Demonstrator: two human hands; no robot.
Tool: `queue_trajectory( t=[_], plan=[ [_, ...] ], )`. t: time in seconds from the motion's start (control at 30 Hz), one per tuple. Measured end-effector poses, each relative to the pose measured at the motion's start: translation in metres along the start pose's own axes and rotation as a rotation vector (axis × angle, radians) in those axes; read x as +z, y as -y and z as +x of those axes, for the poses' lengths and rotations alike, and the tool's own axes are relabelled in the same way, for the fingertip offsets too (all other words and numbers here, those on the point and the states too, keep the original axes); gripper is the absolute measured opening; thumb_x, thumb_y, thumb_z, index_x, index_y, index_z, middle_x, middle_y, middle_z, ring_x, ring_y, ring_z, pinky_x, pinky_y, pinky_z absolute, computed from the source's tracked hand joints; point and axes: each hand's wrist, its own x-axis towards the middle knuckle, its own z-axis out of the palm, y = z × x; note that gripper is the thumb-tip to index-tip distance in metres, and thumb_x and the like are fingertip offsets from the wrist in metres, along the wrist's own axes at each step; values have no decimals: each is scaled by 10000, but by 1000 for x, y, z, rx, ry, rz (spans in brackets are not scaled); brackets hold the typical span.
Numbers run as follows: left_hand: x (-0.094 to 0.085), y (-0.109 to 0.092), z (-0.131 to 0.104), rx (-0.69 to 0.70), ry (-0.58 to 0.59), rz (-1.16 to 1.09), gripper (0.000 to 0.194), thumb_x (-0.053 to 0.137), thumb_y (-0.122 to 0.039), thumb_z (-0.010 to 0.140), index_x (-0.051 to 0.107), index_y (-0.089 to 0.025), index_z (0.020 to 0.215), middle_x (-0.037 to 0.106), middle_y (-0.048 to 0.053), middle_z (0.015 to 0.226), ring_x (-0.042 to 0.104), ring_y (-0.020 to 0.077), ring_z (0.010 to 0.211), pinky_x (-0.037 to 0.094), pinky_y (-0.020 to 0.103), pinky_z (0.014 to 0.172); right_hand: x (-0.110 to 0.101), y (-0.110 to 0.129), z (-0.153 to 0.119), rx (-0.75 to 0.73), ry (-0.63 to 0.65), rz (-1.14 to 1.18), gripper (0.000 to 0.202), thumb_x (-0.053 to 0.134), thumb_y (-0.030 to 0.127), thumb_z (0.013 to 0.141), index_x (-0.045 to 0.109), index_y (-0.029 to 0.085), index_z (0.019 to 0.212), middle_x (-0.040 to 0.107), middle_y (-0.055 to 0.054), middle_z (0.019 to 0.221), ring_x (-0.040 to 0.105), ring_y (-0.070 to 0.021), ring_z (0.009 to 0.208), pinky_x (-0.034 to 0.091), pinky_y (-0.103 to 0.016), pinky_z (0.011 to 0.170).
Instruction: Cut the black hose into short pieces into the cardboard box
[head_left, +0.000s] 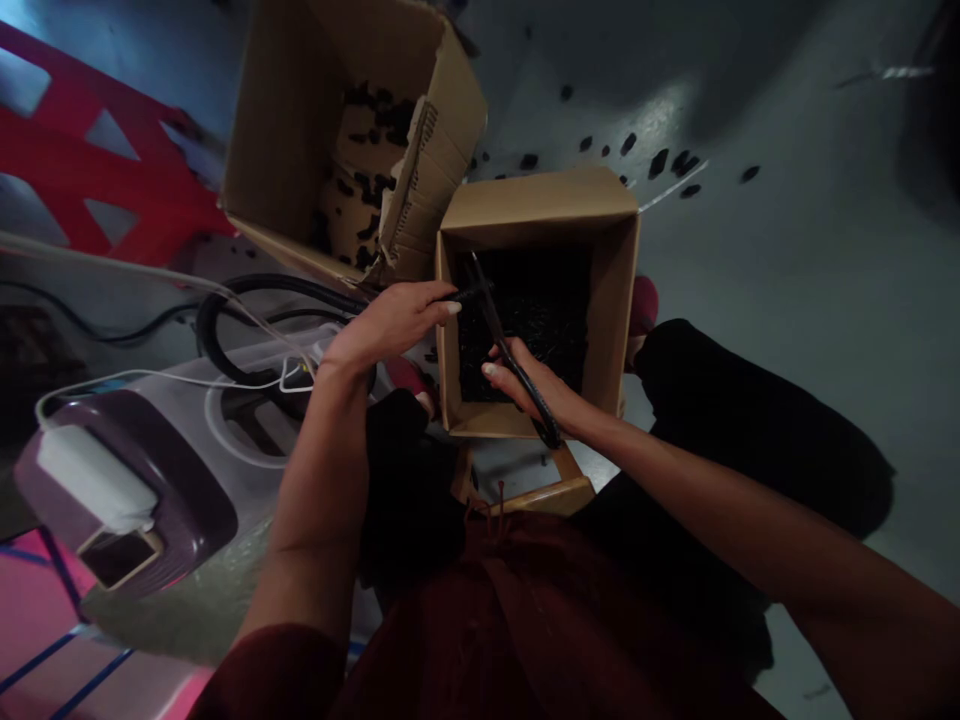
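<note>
An open cardboard box [540, 205] stands between my knees, with a heap of dark, shiny pieces [529, 330] inside. My left hand [401, 315] is at its left rim, thumb and fingers pinched on a small dark piece [466, 295]. My right hand [532, 385] is over the box, wrapped round a long dark tool [491, 310] that looks like scissors or a blade. The tool's pointed tip reaches up beside the dark piece. Whether the two touch is unclear.
A second cardboard box [442, 150] with scattered dark bits stands at the upper left. More bits lie on the floor [720, 260]. A white power bank [97, 475] rests on a purple lid [172, 470] at left, near cables and a black hose [214, 330].
</note>
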Motion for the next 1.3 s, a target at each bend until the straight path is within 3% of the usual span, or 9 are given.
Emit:
queue_trajectory(
  t=[0.37, 0.7, 1.3],
  plan=[
    [1, 1, 2, 4, 38, 59, 422, 363, -377, 931, 666, -126, 1085, 696, 73, 995, 602, 179, 873, 448, 289, 830, -2, 0, 1, 22, -31, -63, 407, 432, 588, 898, 433, 216, 1064, 594, -30, 854, 581, -185, 739, 460, -338, 699],
    [1, 3, 0, -3, -11, 16, 381, 363, -360, 914, 657, -150, 1036, 688, 45, 920, 596, 169, 844, 448, 282, 803, -5, 5, 2, 39, -116, -67, 338, 427, 563, 897, 482, 232, 932, 542, 16, 690, 534, -163, 639, 401, -303, 629],
    [0, 7, 1, -6, 24, 17, 371, 362, -348, 913, 644, -146, 1044, 686, 63, 926, 602, 171, 837, 447, 278, 795, 1, -3, 1, -2, -147, -87, 325, 435, 552, 890, 481, 232, 857, 541, 22, 658, 541, -159, 618, 396, -287, 620]
  ],
)
